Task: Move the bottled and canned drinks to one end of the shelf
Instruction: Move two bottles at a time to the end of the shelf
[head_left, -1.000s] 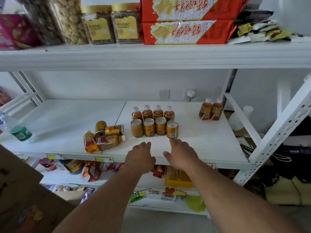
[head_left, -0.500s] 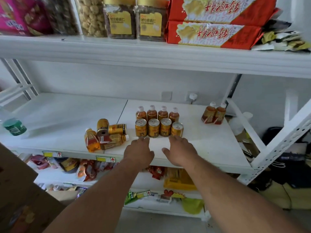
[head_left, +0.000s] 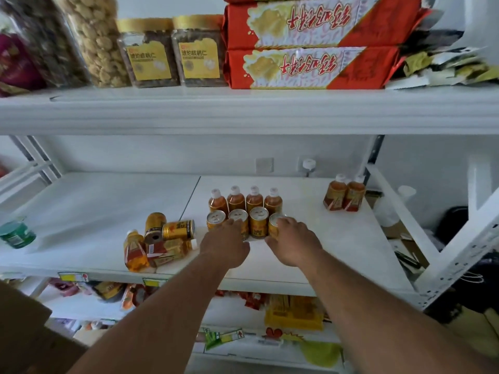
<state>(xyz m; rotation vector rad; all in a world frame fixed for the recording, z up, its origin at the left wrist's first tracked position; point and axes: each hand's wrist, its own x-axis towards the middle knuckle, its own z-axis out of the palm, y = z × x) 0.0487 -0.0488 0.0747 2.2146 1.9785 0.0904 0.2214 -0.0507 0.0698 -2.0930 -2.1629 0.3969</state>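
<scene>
On the white middle shelf [head_left: 94,211], four upright cans [head_left: 259,225] front four bottles [head_left: 245,198]; toppled drinks [head_left: 159,241] lie left, two bottles [head_left: 344,193] right. Left hand [head_left: 225,245] and right hand [head_left: 293,242] touch the cans, grip unclear.

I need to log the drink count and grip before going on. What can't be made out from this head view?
- Left hand and right hand: their backs hide the fingers' contact with the upright cans.
- Toppled pile: drinks overlap, so the count is uncertain.
- Green-labelled bottle: blurred and cut by the left edge.
- Can labels: too small to read.
</scene>
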